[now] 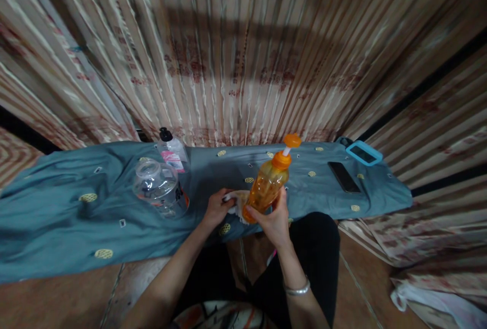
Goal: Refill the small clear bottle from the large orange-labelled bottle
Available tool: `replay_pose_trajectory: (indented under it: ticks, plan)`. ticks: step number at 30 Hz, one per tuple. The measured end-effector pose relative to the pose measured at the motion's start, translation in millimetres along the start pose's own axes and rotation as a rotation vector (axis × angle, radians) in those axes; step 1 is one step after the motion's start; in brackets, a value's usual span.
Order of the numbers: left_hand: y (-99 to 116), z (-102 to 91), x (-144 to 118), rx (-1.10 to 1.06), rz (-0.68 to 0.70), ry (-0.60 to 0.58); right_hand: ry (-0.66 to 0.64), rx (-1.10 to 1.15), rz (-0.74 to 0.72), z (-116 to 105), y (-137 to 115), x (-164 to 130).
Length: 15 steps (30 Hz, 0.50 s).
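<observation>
An orange bottle is gripped by the right hand near the front edge of the blue cloth, while a pale rag is pinched against its base by the left hand

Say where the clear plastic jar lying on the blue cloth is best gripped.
Probably around the rounded body of the clear plastic jar, fingers coming from above: it lies tipped on the blue cloth, its sides free, while a black-capped bottle stands close behind.
</observation>
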<state>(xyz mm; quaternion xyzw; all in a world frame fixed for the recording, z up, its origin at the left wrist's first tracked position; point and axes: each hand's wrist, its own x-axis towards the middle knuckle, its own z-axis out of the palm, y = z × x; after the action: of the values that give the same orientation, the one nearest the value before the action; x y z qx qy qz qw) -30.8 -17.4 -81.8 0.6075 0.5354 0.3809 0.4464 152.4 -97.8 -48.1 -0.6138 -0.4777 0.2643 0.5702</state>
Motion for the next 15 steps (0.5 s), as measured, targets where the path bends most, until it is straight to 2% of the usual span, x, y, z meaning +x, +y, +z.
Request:
replay_pose_trajectory:
  ticks: [2,3,4,6,10,11,13,15]
  plan:
    - [15,-3.3,-3,-0.105,-0.024,0.039,-0.011,0.001,0.004,-1,0,-3]
    - [26,-5.3,-4,-0.301,-0.042,0.110,-0.015,0.001,0.007,-1,0,-4]
    - [38,-7.2,-4,-0.488,-0.036,0.130,-0.018,-0.002,0.011,-1,0,-5]
    - [65,-9.6,-2,-0.672,0.033,0.146,-0.021,-0.011,0.018,2,0,-7]
    - [119,-4.8,6,-0.532,0.246,0.072,-0.032,-0.043,0.012,8,-3,-10]
    - [128,-1.9,7,-0.489,0.299,0.017,-0.039,-0.048,0.004,10,-3,-10]
    - [140,4.4,5,-0.418,0.396,-0.088,-0.054,-0.052,-0.020,11,-5,-12]
    - [141,9.7,-3,-0.319,0.481,-0.090,-0.071,-0.053,-0.056,12,-6,-13]
